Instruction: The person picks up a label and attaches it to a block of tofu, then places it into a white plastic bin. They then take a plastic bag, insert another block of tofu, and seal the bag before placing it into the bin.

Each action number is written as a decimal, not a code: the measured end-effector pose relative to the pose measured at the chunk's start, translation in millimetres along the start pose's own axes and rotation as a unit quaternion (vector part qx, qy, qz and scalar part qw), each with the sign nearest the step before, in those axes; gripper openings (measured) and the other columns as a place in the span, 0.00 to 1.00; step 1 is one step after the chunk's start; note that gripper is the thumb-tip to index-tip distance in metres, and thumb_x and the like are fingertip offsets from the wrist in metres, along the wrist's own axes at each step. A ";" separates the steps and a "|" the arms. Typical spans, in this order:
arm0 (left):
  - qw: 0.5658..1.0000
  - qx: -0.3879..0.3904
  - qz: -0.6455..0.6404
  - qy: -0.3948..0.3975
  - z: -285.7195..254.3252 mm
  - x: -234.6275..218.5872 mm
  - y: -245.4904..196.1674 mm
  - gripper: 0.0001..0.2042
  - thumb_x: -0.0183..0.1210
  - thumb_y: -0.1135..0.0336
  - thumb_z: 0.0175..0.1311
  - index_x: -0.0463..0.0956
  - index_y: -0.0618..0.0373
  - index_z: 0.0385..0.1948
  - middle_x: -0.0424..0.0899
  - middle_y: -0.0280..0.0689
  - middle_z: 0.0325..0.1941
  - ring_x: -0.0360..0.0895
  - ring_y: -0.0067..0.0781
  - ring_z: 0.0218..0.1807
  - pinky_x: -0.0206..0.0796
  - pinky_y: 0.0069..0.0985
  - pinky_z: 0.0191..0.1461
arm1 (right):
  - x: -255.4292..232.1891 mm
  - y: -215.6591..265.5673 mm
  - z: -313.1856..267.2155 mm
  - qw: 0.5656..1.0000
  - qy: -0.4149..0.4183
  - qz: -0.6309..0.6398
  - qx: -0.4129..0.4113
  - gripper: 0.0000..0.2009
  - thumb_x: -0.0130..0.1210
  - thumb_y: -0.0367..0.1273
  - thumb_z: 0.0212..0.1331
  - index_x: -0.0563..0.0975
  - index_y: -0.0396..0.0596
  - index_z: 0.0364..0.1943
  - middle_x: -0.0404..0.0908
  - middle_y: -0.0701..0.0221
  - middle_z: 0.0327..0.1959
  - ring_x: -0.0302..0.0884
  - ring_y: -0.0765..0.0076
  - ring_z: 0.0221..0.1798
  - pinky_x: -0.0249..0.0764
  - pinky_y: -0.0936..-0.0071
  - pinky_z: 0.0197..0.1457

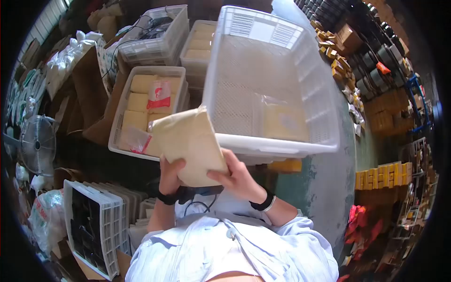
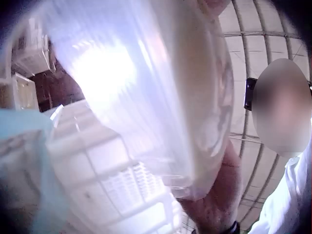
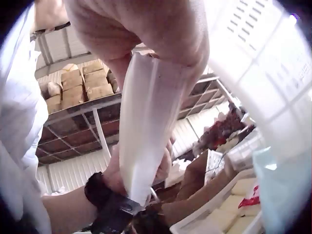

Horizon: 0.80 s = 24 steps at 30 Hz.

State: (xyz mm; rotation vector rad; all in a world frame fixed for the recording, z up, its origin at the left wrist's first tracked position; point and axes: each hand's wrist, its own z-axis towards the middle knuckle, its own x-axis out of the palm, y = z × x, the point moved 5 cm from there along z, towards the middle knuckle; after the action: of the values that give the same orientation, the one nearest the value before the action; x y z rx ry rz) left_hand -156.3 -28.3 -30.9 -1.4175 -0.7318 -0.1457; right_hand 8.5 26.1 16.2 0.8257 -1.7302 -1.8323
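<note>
A flat, cream-coloured packet [image 1: 190,145] in shiny clear plastic is held up before the chest, tilted, over the near left corner of a large white crate [image 1: 277,144]. My left hand [image 1: 170,175] grips its lower left edge, thumb on the upper face. From the right, my right hand [image 1: 240,177] pinches the opposite edge, thumb on top and fingers beneath. Seen edge-on in the right wrist view, the packet [image 3: 148,117] has a clear plastic wrap. Inside the large crate lies a similar cream packet [image 1: 286,123] in clear plastic.
To the left stands a smaller white crate [image 1: 115,136] filled with cream packets, with a red-and-white packet [image 1: 159,95] on top. Beyond are an open cardboard box [image 1: 94,89] and another crate [image 1: 162,44] holding dark items. A fan [image 1: 37,145] stands far left, stacked crates [image 1: 115,230] below it.
</note>
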 end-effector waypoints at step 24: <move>0.986 0.011 -0.117 -0.115 -89.7 -61.5 20.2 0.27 0.56 0.63 0.54 0.64 0.63 0.56 0.76 0.43 0.51 0.76 0.41 0.51 0.69 0.35 0.54 | -76.2 -186.9 -56.0 0.988 -0.104 -0.112 0.037 0.16 0.52 0.33 0.60 0.72 0.37 0.49 0.81 0.55 0.40 0.80 0.56 0.40 0.74 0.67 0.43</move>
State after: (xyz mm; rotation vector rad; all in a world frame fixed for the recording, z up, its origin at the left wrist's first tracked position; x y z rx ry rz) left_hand -160.3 -127.8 -79.1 -1.3377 -1.0890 -0.1568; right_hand 112.5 55.9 -163.2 0.9178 -1.9087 -2.0759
